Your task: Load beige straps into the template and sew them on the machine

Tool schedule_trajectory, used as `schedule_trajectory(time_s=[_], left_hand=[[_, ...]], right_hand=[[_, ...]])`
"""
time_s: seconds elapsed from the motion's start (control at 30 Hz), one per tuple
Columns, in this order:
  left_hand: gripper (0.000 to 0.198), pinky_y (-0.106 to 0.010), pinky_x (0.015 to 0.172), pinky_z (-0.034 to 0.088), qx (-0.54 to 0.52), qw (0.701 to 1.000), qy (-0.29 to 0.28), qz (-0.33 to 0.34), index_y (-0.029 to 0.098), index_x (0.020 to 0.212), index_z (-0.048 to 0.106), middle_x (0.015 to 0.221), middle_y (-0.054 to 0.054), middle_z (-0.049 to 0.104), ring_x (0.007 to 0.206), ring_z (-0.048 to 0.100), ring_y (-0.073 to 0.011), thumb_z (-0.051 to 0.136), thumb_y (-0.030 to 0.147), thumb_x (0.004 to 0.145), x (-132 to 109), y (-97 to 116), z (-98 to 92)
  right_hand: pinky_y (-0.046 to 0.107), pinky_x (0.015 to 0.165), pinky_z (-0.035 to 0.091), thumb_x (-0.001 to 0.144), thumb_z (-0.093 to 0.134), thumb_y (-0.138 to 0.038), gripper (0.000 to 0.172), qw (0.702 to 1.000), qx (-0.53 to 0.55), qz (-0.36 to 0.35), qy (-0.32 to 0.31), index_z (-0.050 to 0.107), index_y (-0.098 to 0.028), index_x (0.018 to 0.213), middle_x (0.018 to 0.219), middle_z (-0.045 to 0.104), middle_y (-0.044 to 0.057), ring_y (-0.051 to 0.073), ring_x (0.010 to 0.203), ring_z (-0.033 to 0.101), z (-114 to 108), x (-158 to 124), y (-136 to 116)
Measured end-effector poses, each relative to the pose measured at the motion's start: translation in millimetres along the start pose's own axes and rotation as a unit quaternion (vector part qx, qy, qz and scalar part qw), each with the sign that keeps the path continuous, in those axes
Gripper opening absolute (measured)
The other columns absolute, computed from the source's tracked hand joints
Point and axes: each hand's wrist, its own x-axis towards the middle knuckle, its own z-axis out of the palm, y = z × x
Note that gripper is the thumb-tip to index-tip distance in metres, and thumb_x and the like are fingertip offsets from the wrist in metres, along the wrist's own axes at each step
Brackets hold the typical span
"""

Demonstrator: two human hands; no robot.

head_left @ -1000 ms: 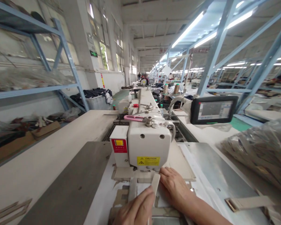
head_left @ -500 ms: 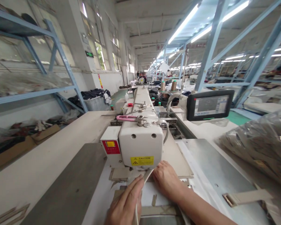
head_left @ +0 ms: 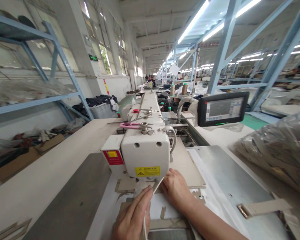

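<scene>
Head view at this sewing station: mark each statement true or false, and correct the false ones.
1. The left hand pinches a narrow white strip. True.
2. The right hand grips the pink-handled thread snips. False: the snips lie up on the machine; the right hand rests on a white piece of material.
3. The touchscreen control panel is lit. True.
4. The yellow caution label is on the tabletop. False: it is on the front of the white sewing machine head.
</scene>
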Motion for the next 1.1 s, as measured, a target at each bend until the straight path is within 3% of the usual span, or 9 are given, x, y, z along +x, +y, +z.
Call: schedule_trajectory(time_s=[0.2,0.3,0.43,0.53,0.67,0.8,0.9,1.1], left_hand=[[0.057,-0.021,0.109,0.048,0.007,1.000,-0.012,0.015,0.020,0.155,0.038,0.135,-0.007,0.068,0.122,0.066,-0.0163,0.046,0.005,0.101,4,-1,-1.1],[0.064,-0.022,0.110,0.046,0.018,0.998,-0.047,0.029,0.019,0.159,0.028,0.141,-0.009,0.063,0.127,0.062,-0.0164,0.041,0.002,0.099,5,-4,5.9],[0.078,-0.021,0.104,0.050,0.037,0.991,-0.124,0.042,0.016,0.161,0.019,0.144,-0.012,0.061,0.127,0.062,-0.0165,0.036,-0.005,0.088,-3,-11,33.1],[0.090,-0.025,0.096,0.057,0.060,0.983,-0.174,-0.006,0.019,0.159,0.027,0.139,-0.012,0.064,0.118,0.068,-0.0196,0.040,-0.009,0.074,-12,-12,57.3],[0.082,-0.031,0.099,0.056,0.022,0.974,-0.217,-0.061,0.014,0.148,0.045,0.140,-0.017,0.062,0.121,0.067,-0.0252,0.050,-0.004,0.069,-5,-5,60.2],[0.075,-0.029,0.103,0.053,-0.012,0.962,-0.269,-0.040,0.011,0.145,0.048,0.144,-0.016,0.059,0.126,0.063,-0.0234,0.047,-0.003,0.072,12,2,41.4],[0.068,-0.028,0.099,0.056,0.033,0.960,-0.273,-0.052,0.008,0.143,0.050,0.140,-0.017,0.063,0.120,0.067,-0.0231,0.042,-0.006,0.076,15,5,38.3],[0.057,-0.031,0.094,0.060,0.105,0.959,-0.261,-0.037,0.002,0.137,0.052,0.136,-0.021,0.064,0.118,0.068,-0.0242,0.037,-0.008,0.084,19,15,53.7]], right_hand=[[0.031,0.087,0.045,0.097,0.052,-0.008,0.019,0.999,-0.010,-0.033,-0.017,0.069,-0.015,0.093,0.095,0.070,0.009,0.022,0.094,0.063,3,-3,-5],[0.032,0.084,0.045,0.099,0.052,-0.009,0.020,0.998,-0.018,-0.052,-0.031,0.069,-0.017,0.091,0.095,0.070,0.007,0.021,0.090,0.062,-1,-10,-7],[0.038,0.080,0.044,0.101,0.056,-0.023,0.015,0.996,-0.026,-0.071,-0.040,0.070,-0.020,0.098,0.100,0.068,0.008,0.025,0.091,0.059,-10,-25,-13],[0.041,0.082,0.044,0.100,0.053,-0.024,0.017,0.997,-0.019,-0.052,-0.045,0.069,-0.023,0.107,0.102,0.065,0.009,0.028,0.093,0.057,-16,-36,-14],[0.044,0.087,0.046,0.097,0.053,-0.021,0.021,0.998,0.030,-0.033,-0.040,0.069,-0.026,0.111,0.107,0.061,0.010,0.029,0.099,0.054,-19,-42,-10],[0.048,0.098,0.045,0.089,0.055,-0.013,0.025,0.993,0.106,-0.053,0.013,0.070,-0.024,0.106,0.128,0.058,0.012,0.031,0.115,0.050,-17,-42,-1],[0.047,0.103,0.044,0.083,0.050,-0.004,0.031,0.982,0.170,-0.062,0.053,0.069,-0.021,0.100,0.124,0.063,0.010,0.028,0.117,0.051,-12,-43,7],[0.052,0.114,0.037,0.081,0.047,-0.005,0.054,0.983,0.165,-0.070,0.037,0.059,-0.013,0.133,0.136,0.064,0.012,0.028,0.129,0.048,-7,-41,11]])
